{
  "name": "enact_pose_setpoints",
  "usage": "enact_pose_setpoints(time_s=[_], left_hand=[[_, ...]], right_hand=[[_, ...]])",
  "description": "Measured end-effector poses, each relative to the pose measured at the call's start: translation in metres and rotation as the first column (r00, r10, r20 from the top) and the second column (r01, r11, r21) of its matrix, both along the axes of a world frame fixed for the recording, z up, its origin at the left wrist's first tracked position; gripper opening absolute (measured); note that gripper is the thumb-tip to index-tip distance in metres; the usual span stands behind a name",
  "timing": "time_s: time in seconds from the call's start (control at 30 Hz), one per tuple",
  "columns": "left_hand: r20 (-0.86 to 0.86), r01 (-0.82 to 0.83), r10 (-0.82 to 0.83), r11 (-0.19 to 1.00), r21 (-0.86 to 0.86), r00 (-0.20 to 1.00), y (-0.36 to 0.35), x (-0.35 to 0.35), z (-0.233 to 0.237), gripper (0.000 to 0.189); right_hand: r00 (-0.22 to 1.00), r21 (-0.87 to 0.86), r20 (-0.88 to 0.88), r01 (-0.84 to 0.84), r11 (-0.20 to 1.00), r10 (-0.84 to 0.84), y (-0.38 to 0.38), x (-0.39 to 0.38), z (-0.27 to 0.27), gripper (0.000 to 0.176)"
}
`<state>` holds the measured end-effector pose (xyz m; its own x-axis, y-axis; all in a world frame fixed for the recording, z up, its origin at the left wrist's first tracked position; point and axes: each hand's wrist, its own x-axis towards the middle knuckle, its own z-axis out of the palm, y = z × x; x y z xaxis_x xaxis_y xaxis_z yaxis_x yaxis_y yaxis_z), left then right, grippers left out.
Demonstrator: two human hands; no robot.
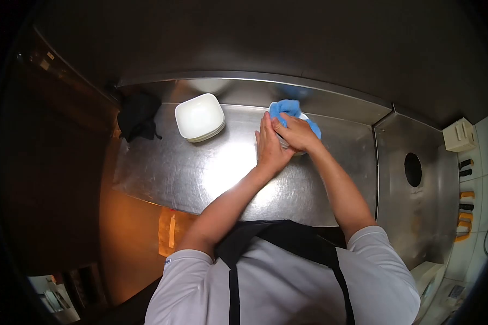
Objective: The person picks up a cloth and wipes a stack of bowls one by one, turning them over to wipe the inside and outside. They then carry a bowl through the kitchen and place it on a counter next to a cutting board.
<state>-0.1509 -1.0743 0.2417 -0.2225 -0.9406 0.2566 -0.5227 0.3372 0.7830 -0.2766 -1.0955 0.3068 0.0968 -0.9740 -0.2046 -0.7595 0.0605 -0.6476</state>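
Observation:
A white bowl (303, 116), mostly covered by my hands and a blue cloth (288, 107), is at the back of the steel counter. My left hand (274, 145) lies against the bowl's near left side, its fingers wrapped along it. Pressed onto the blue cloth at the bowl is my right hand (296, 131), its fingers partly hidden by the cloth and the other hand. To the left stands a stack of white squarish bowls (200, 116), touched by neither hand.
A black cloth item (139, 116) lies at the counter's (162, 168) left end. On the right are a steel surface with a round dark hole (412, 169), a cream box (459, 135) and wall-hung tools with orange and black handles (464, 216).

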Motion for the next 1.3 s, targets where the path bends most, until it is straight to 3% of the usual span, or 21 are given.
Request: enact_pose_setpoints(time_s=[0.03, 0.1, 0.17, 0.27, 0.33, 0.4, 0.43, 0.57, 0.67, 0.7, 0.8, 0.83, 0.87, 0.93, 0.97, 1.03, 1.07, 1.1, 1.23, 1.27, 1.3], left_hand=[[-0.007, 0.019, -0.019, 1.0, 0.016, 1.0, -0.001, 0.002, 0.002, 0.14], [-0.028, 0.051, -0.05, 0.998, 0.047, 0.998, 0.0, 0.008, 0.007, 0.143], [-0.004, 0.052, -0.052, 0.998, 0.021, 0.999, 0.003, 0.011, 0.007, 0.145], [0.006, 0.03, -0.03, 1.0, 0.007, 1.0, -0.001, 0.01, 0.008, 0.147], [0.004, 0.032, -0.032, 0.999, 0.02, 0.999, 0.004, 0.012, 0.004, 0.146], [-0.021, 0.05, -0.049, 0.999, 0.019, 0.999, 0.002, 0.011, 0.003, 0.145], [-0.032, 0.062, -0.061, 0.997, 0.047, 0.998, 0.003, 0.013, 0.006, 0.14], [-0.007, 0.074, -0.074, 0.997, 0.01, 0.997, 0.005, 0.013, 0.002, 0.136], [0.082, 0.072, -0.066, 0.995, -0.065, 0.994, -0.001, 0.01, 0.002, 0.133], [0.093, 0.086, -0.081, 0.995, -0.053, 0.992, -0.003, 0.01, 0.003, 0.134], [0.027, 0.086, -0.085, 0.995, -0.041, 0.996, -0.003, 0.013, 0.004, 0.136], [-0.004, 0.082, -0.083, 0.996, -0.036, 0.997, 0.0, 0.016, 0.006, 0.136], [0.005, 0.085, -0.085, 0.996, -0.012, 0.996, 0.001, 0.018, 0.01, 0.137], [0.019, 0.084, -0.085, 0.996, 0.041, 0.996, 0.002, 0.019, 0.015, 0.138], [0.014, 0.08, -0.08, 0.996, 0.031, 0.997, 0.004, 0.019, 0.011, 0.139], [0.013, 0.085, -0.085, 0.996, -0.003, 0.996, 0.001, 0.017, 0.004, 0.139], [0.021, 0.091, -0.091, 0.996, 0.004, 0.996, 0.001, 0.016, 0.005, 0.139], [0.027, 0.093, -0.094, 0.996, 0.012, 0.995, 0.002, 0.017, 0.007, 0.139], [0.016, 0.093, -0.093, 0.996, 0.002, 0.996, 0.002, 0.018, 0.008, 0.139], [0.025, 0.091, -0.092, 0.996, 0.024, 0.995, 0.003, 0.018, 0.01, 0.139], [0.034, 0.091, -0.093, 0.995, 0.045, 0.995, 0.005, 0.017, 0.015, 0.14]], right_hand=[[1.0, -0.024, 0.003, 0.016, 1.0, -0.016, 0.003, 0.002, 0.006, 0.068], [0.899, 0.019, 0.437, 0.028, 0.999, -0.033, 0.002, -0.003, 0.001, 0.058], [0.588, 0.13, 0.793, 0.093, 0.987, -0.16, 0.005, -0.014, 0.004, 0.042], [0.531, -0.163, 0.847, 0.309, 0.937, -0.028, -0.003, -0.024, 0.025, 0.041], [0.894, -0.319, 0.443, 0.232, 0.919, -0.072, -0.017, -0.035, 0.008, 0.059], [0.993, -0.353, -0.035, 0.09, 0.931, -0.109, -0.03, -0.034, -0.024, 0.067], [0.98, -0.12, -0.191, 0.037, 0.992, -0.06, -0.025, -0.018, -0.025, 0.078], [0.986, -0.192, -0.136, 0.066, 0.979, -0.093, -0.015, 0.009, -0.043, 0.097], [1.0, -0.066, 0.006, 0.008, 0.998, -0.007, -0.004, 0.014, -0.037, 0.097], [0.998, -0.163, -0.051, 0.016, 0.986, -0.024, 0.001, 0.017, -0.036, 0.088], [0.858, -0.009, 0.499, 0.141, 0.99, -0.118, -0.009, -0.005, -0.042, 0.079], [0.635, 0.114, 0.744, 0.183, 0.976, -0.206, 0.005, -0.001, -0.003, 0.067], [0.657, 0.027, 0.737, 0.204, 0.979, -0.157, 0.003, -0.007, 0.002, 0.065], [0.707, -0.148, 0.704, 0.23, 0.962, -0.061, -0.003, -0.024, 0.017, 0.061], [0.887, -0.303, 0.453, 0.246, 0.921, -0.087, -0.001, -0.026, 0.026, 0.059], [0.998, -0.269, -0.023, 0.056, 0.961, -0.065, -0.004, -0.032, -0.015, 0.06], [0.963, -0.223, -0.267, -0.028, 0.974, -0.034, -0.006, -0.036, -0.028, 0.061], [0.963, -0.145, -0.261, 0.03, 0.989, -0.068, 0.003, -0.023, -0.018, 0.067], [0.974, 0.073, 0.058, 0.213, 0.974, -0.218, 0.002, -0.011, -0.02, 0.071], [0.87, 0.218, 0.37, 0.261, 0.941, -0.327, -0.002, -0.011, -0.024, 0.076], [0.654, 0.364, 0.619, 0.251, 0.897, -0.434, -0.005, -0.008, -0.023, 0.08]])
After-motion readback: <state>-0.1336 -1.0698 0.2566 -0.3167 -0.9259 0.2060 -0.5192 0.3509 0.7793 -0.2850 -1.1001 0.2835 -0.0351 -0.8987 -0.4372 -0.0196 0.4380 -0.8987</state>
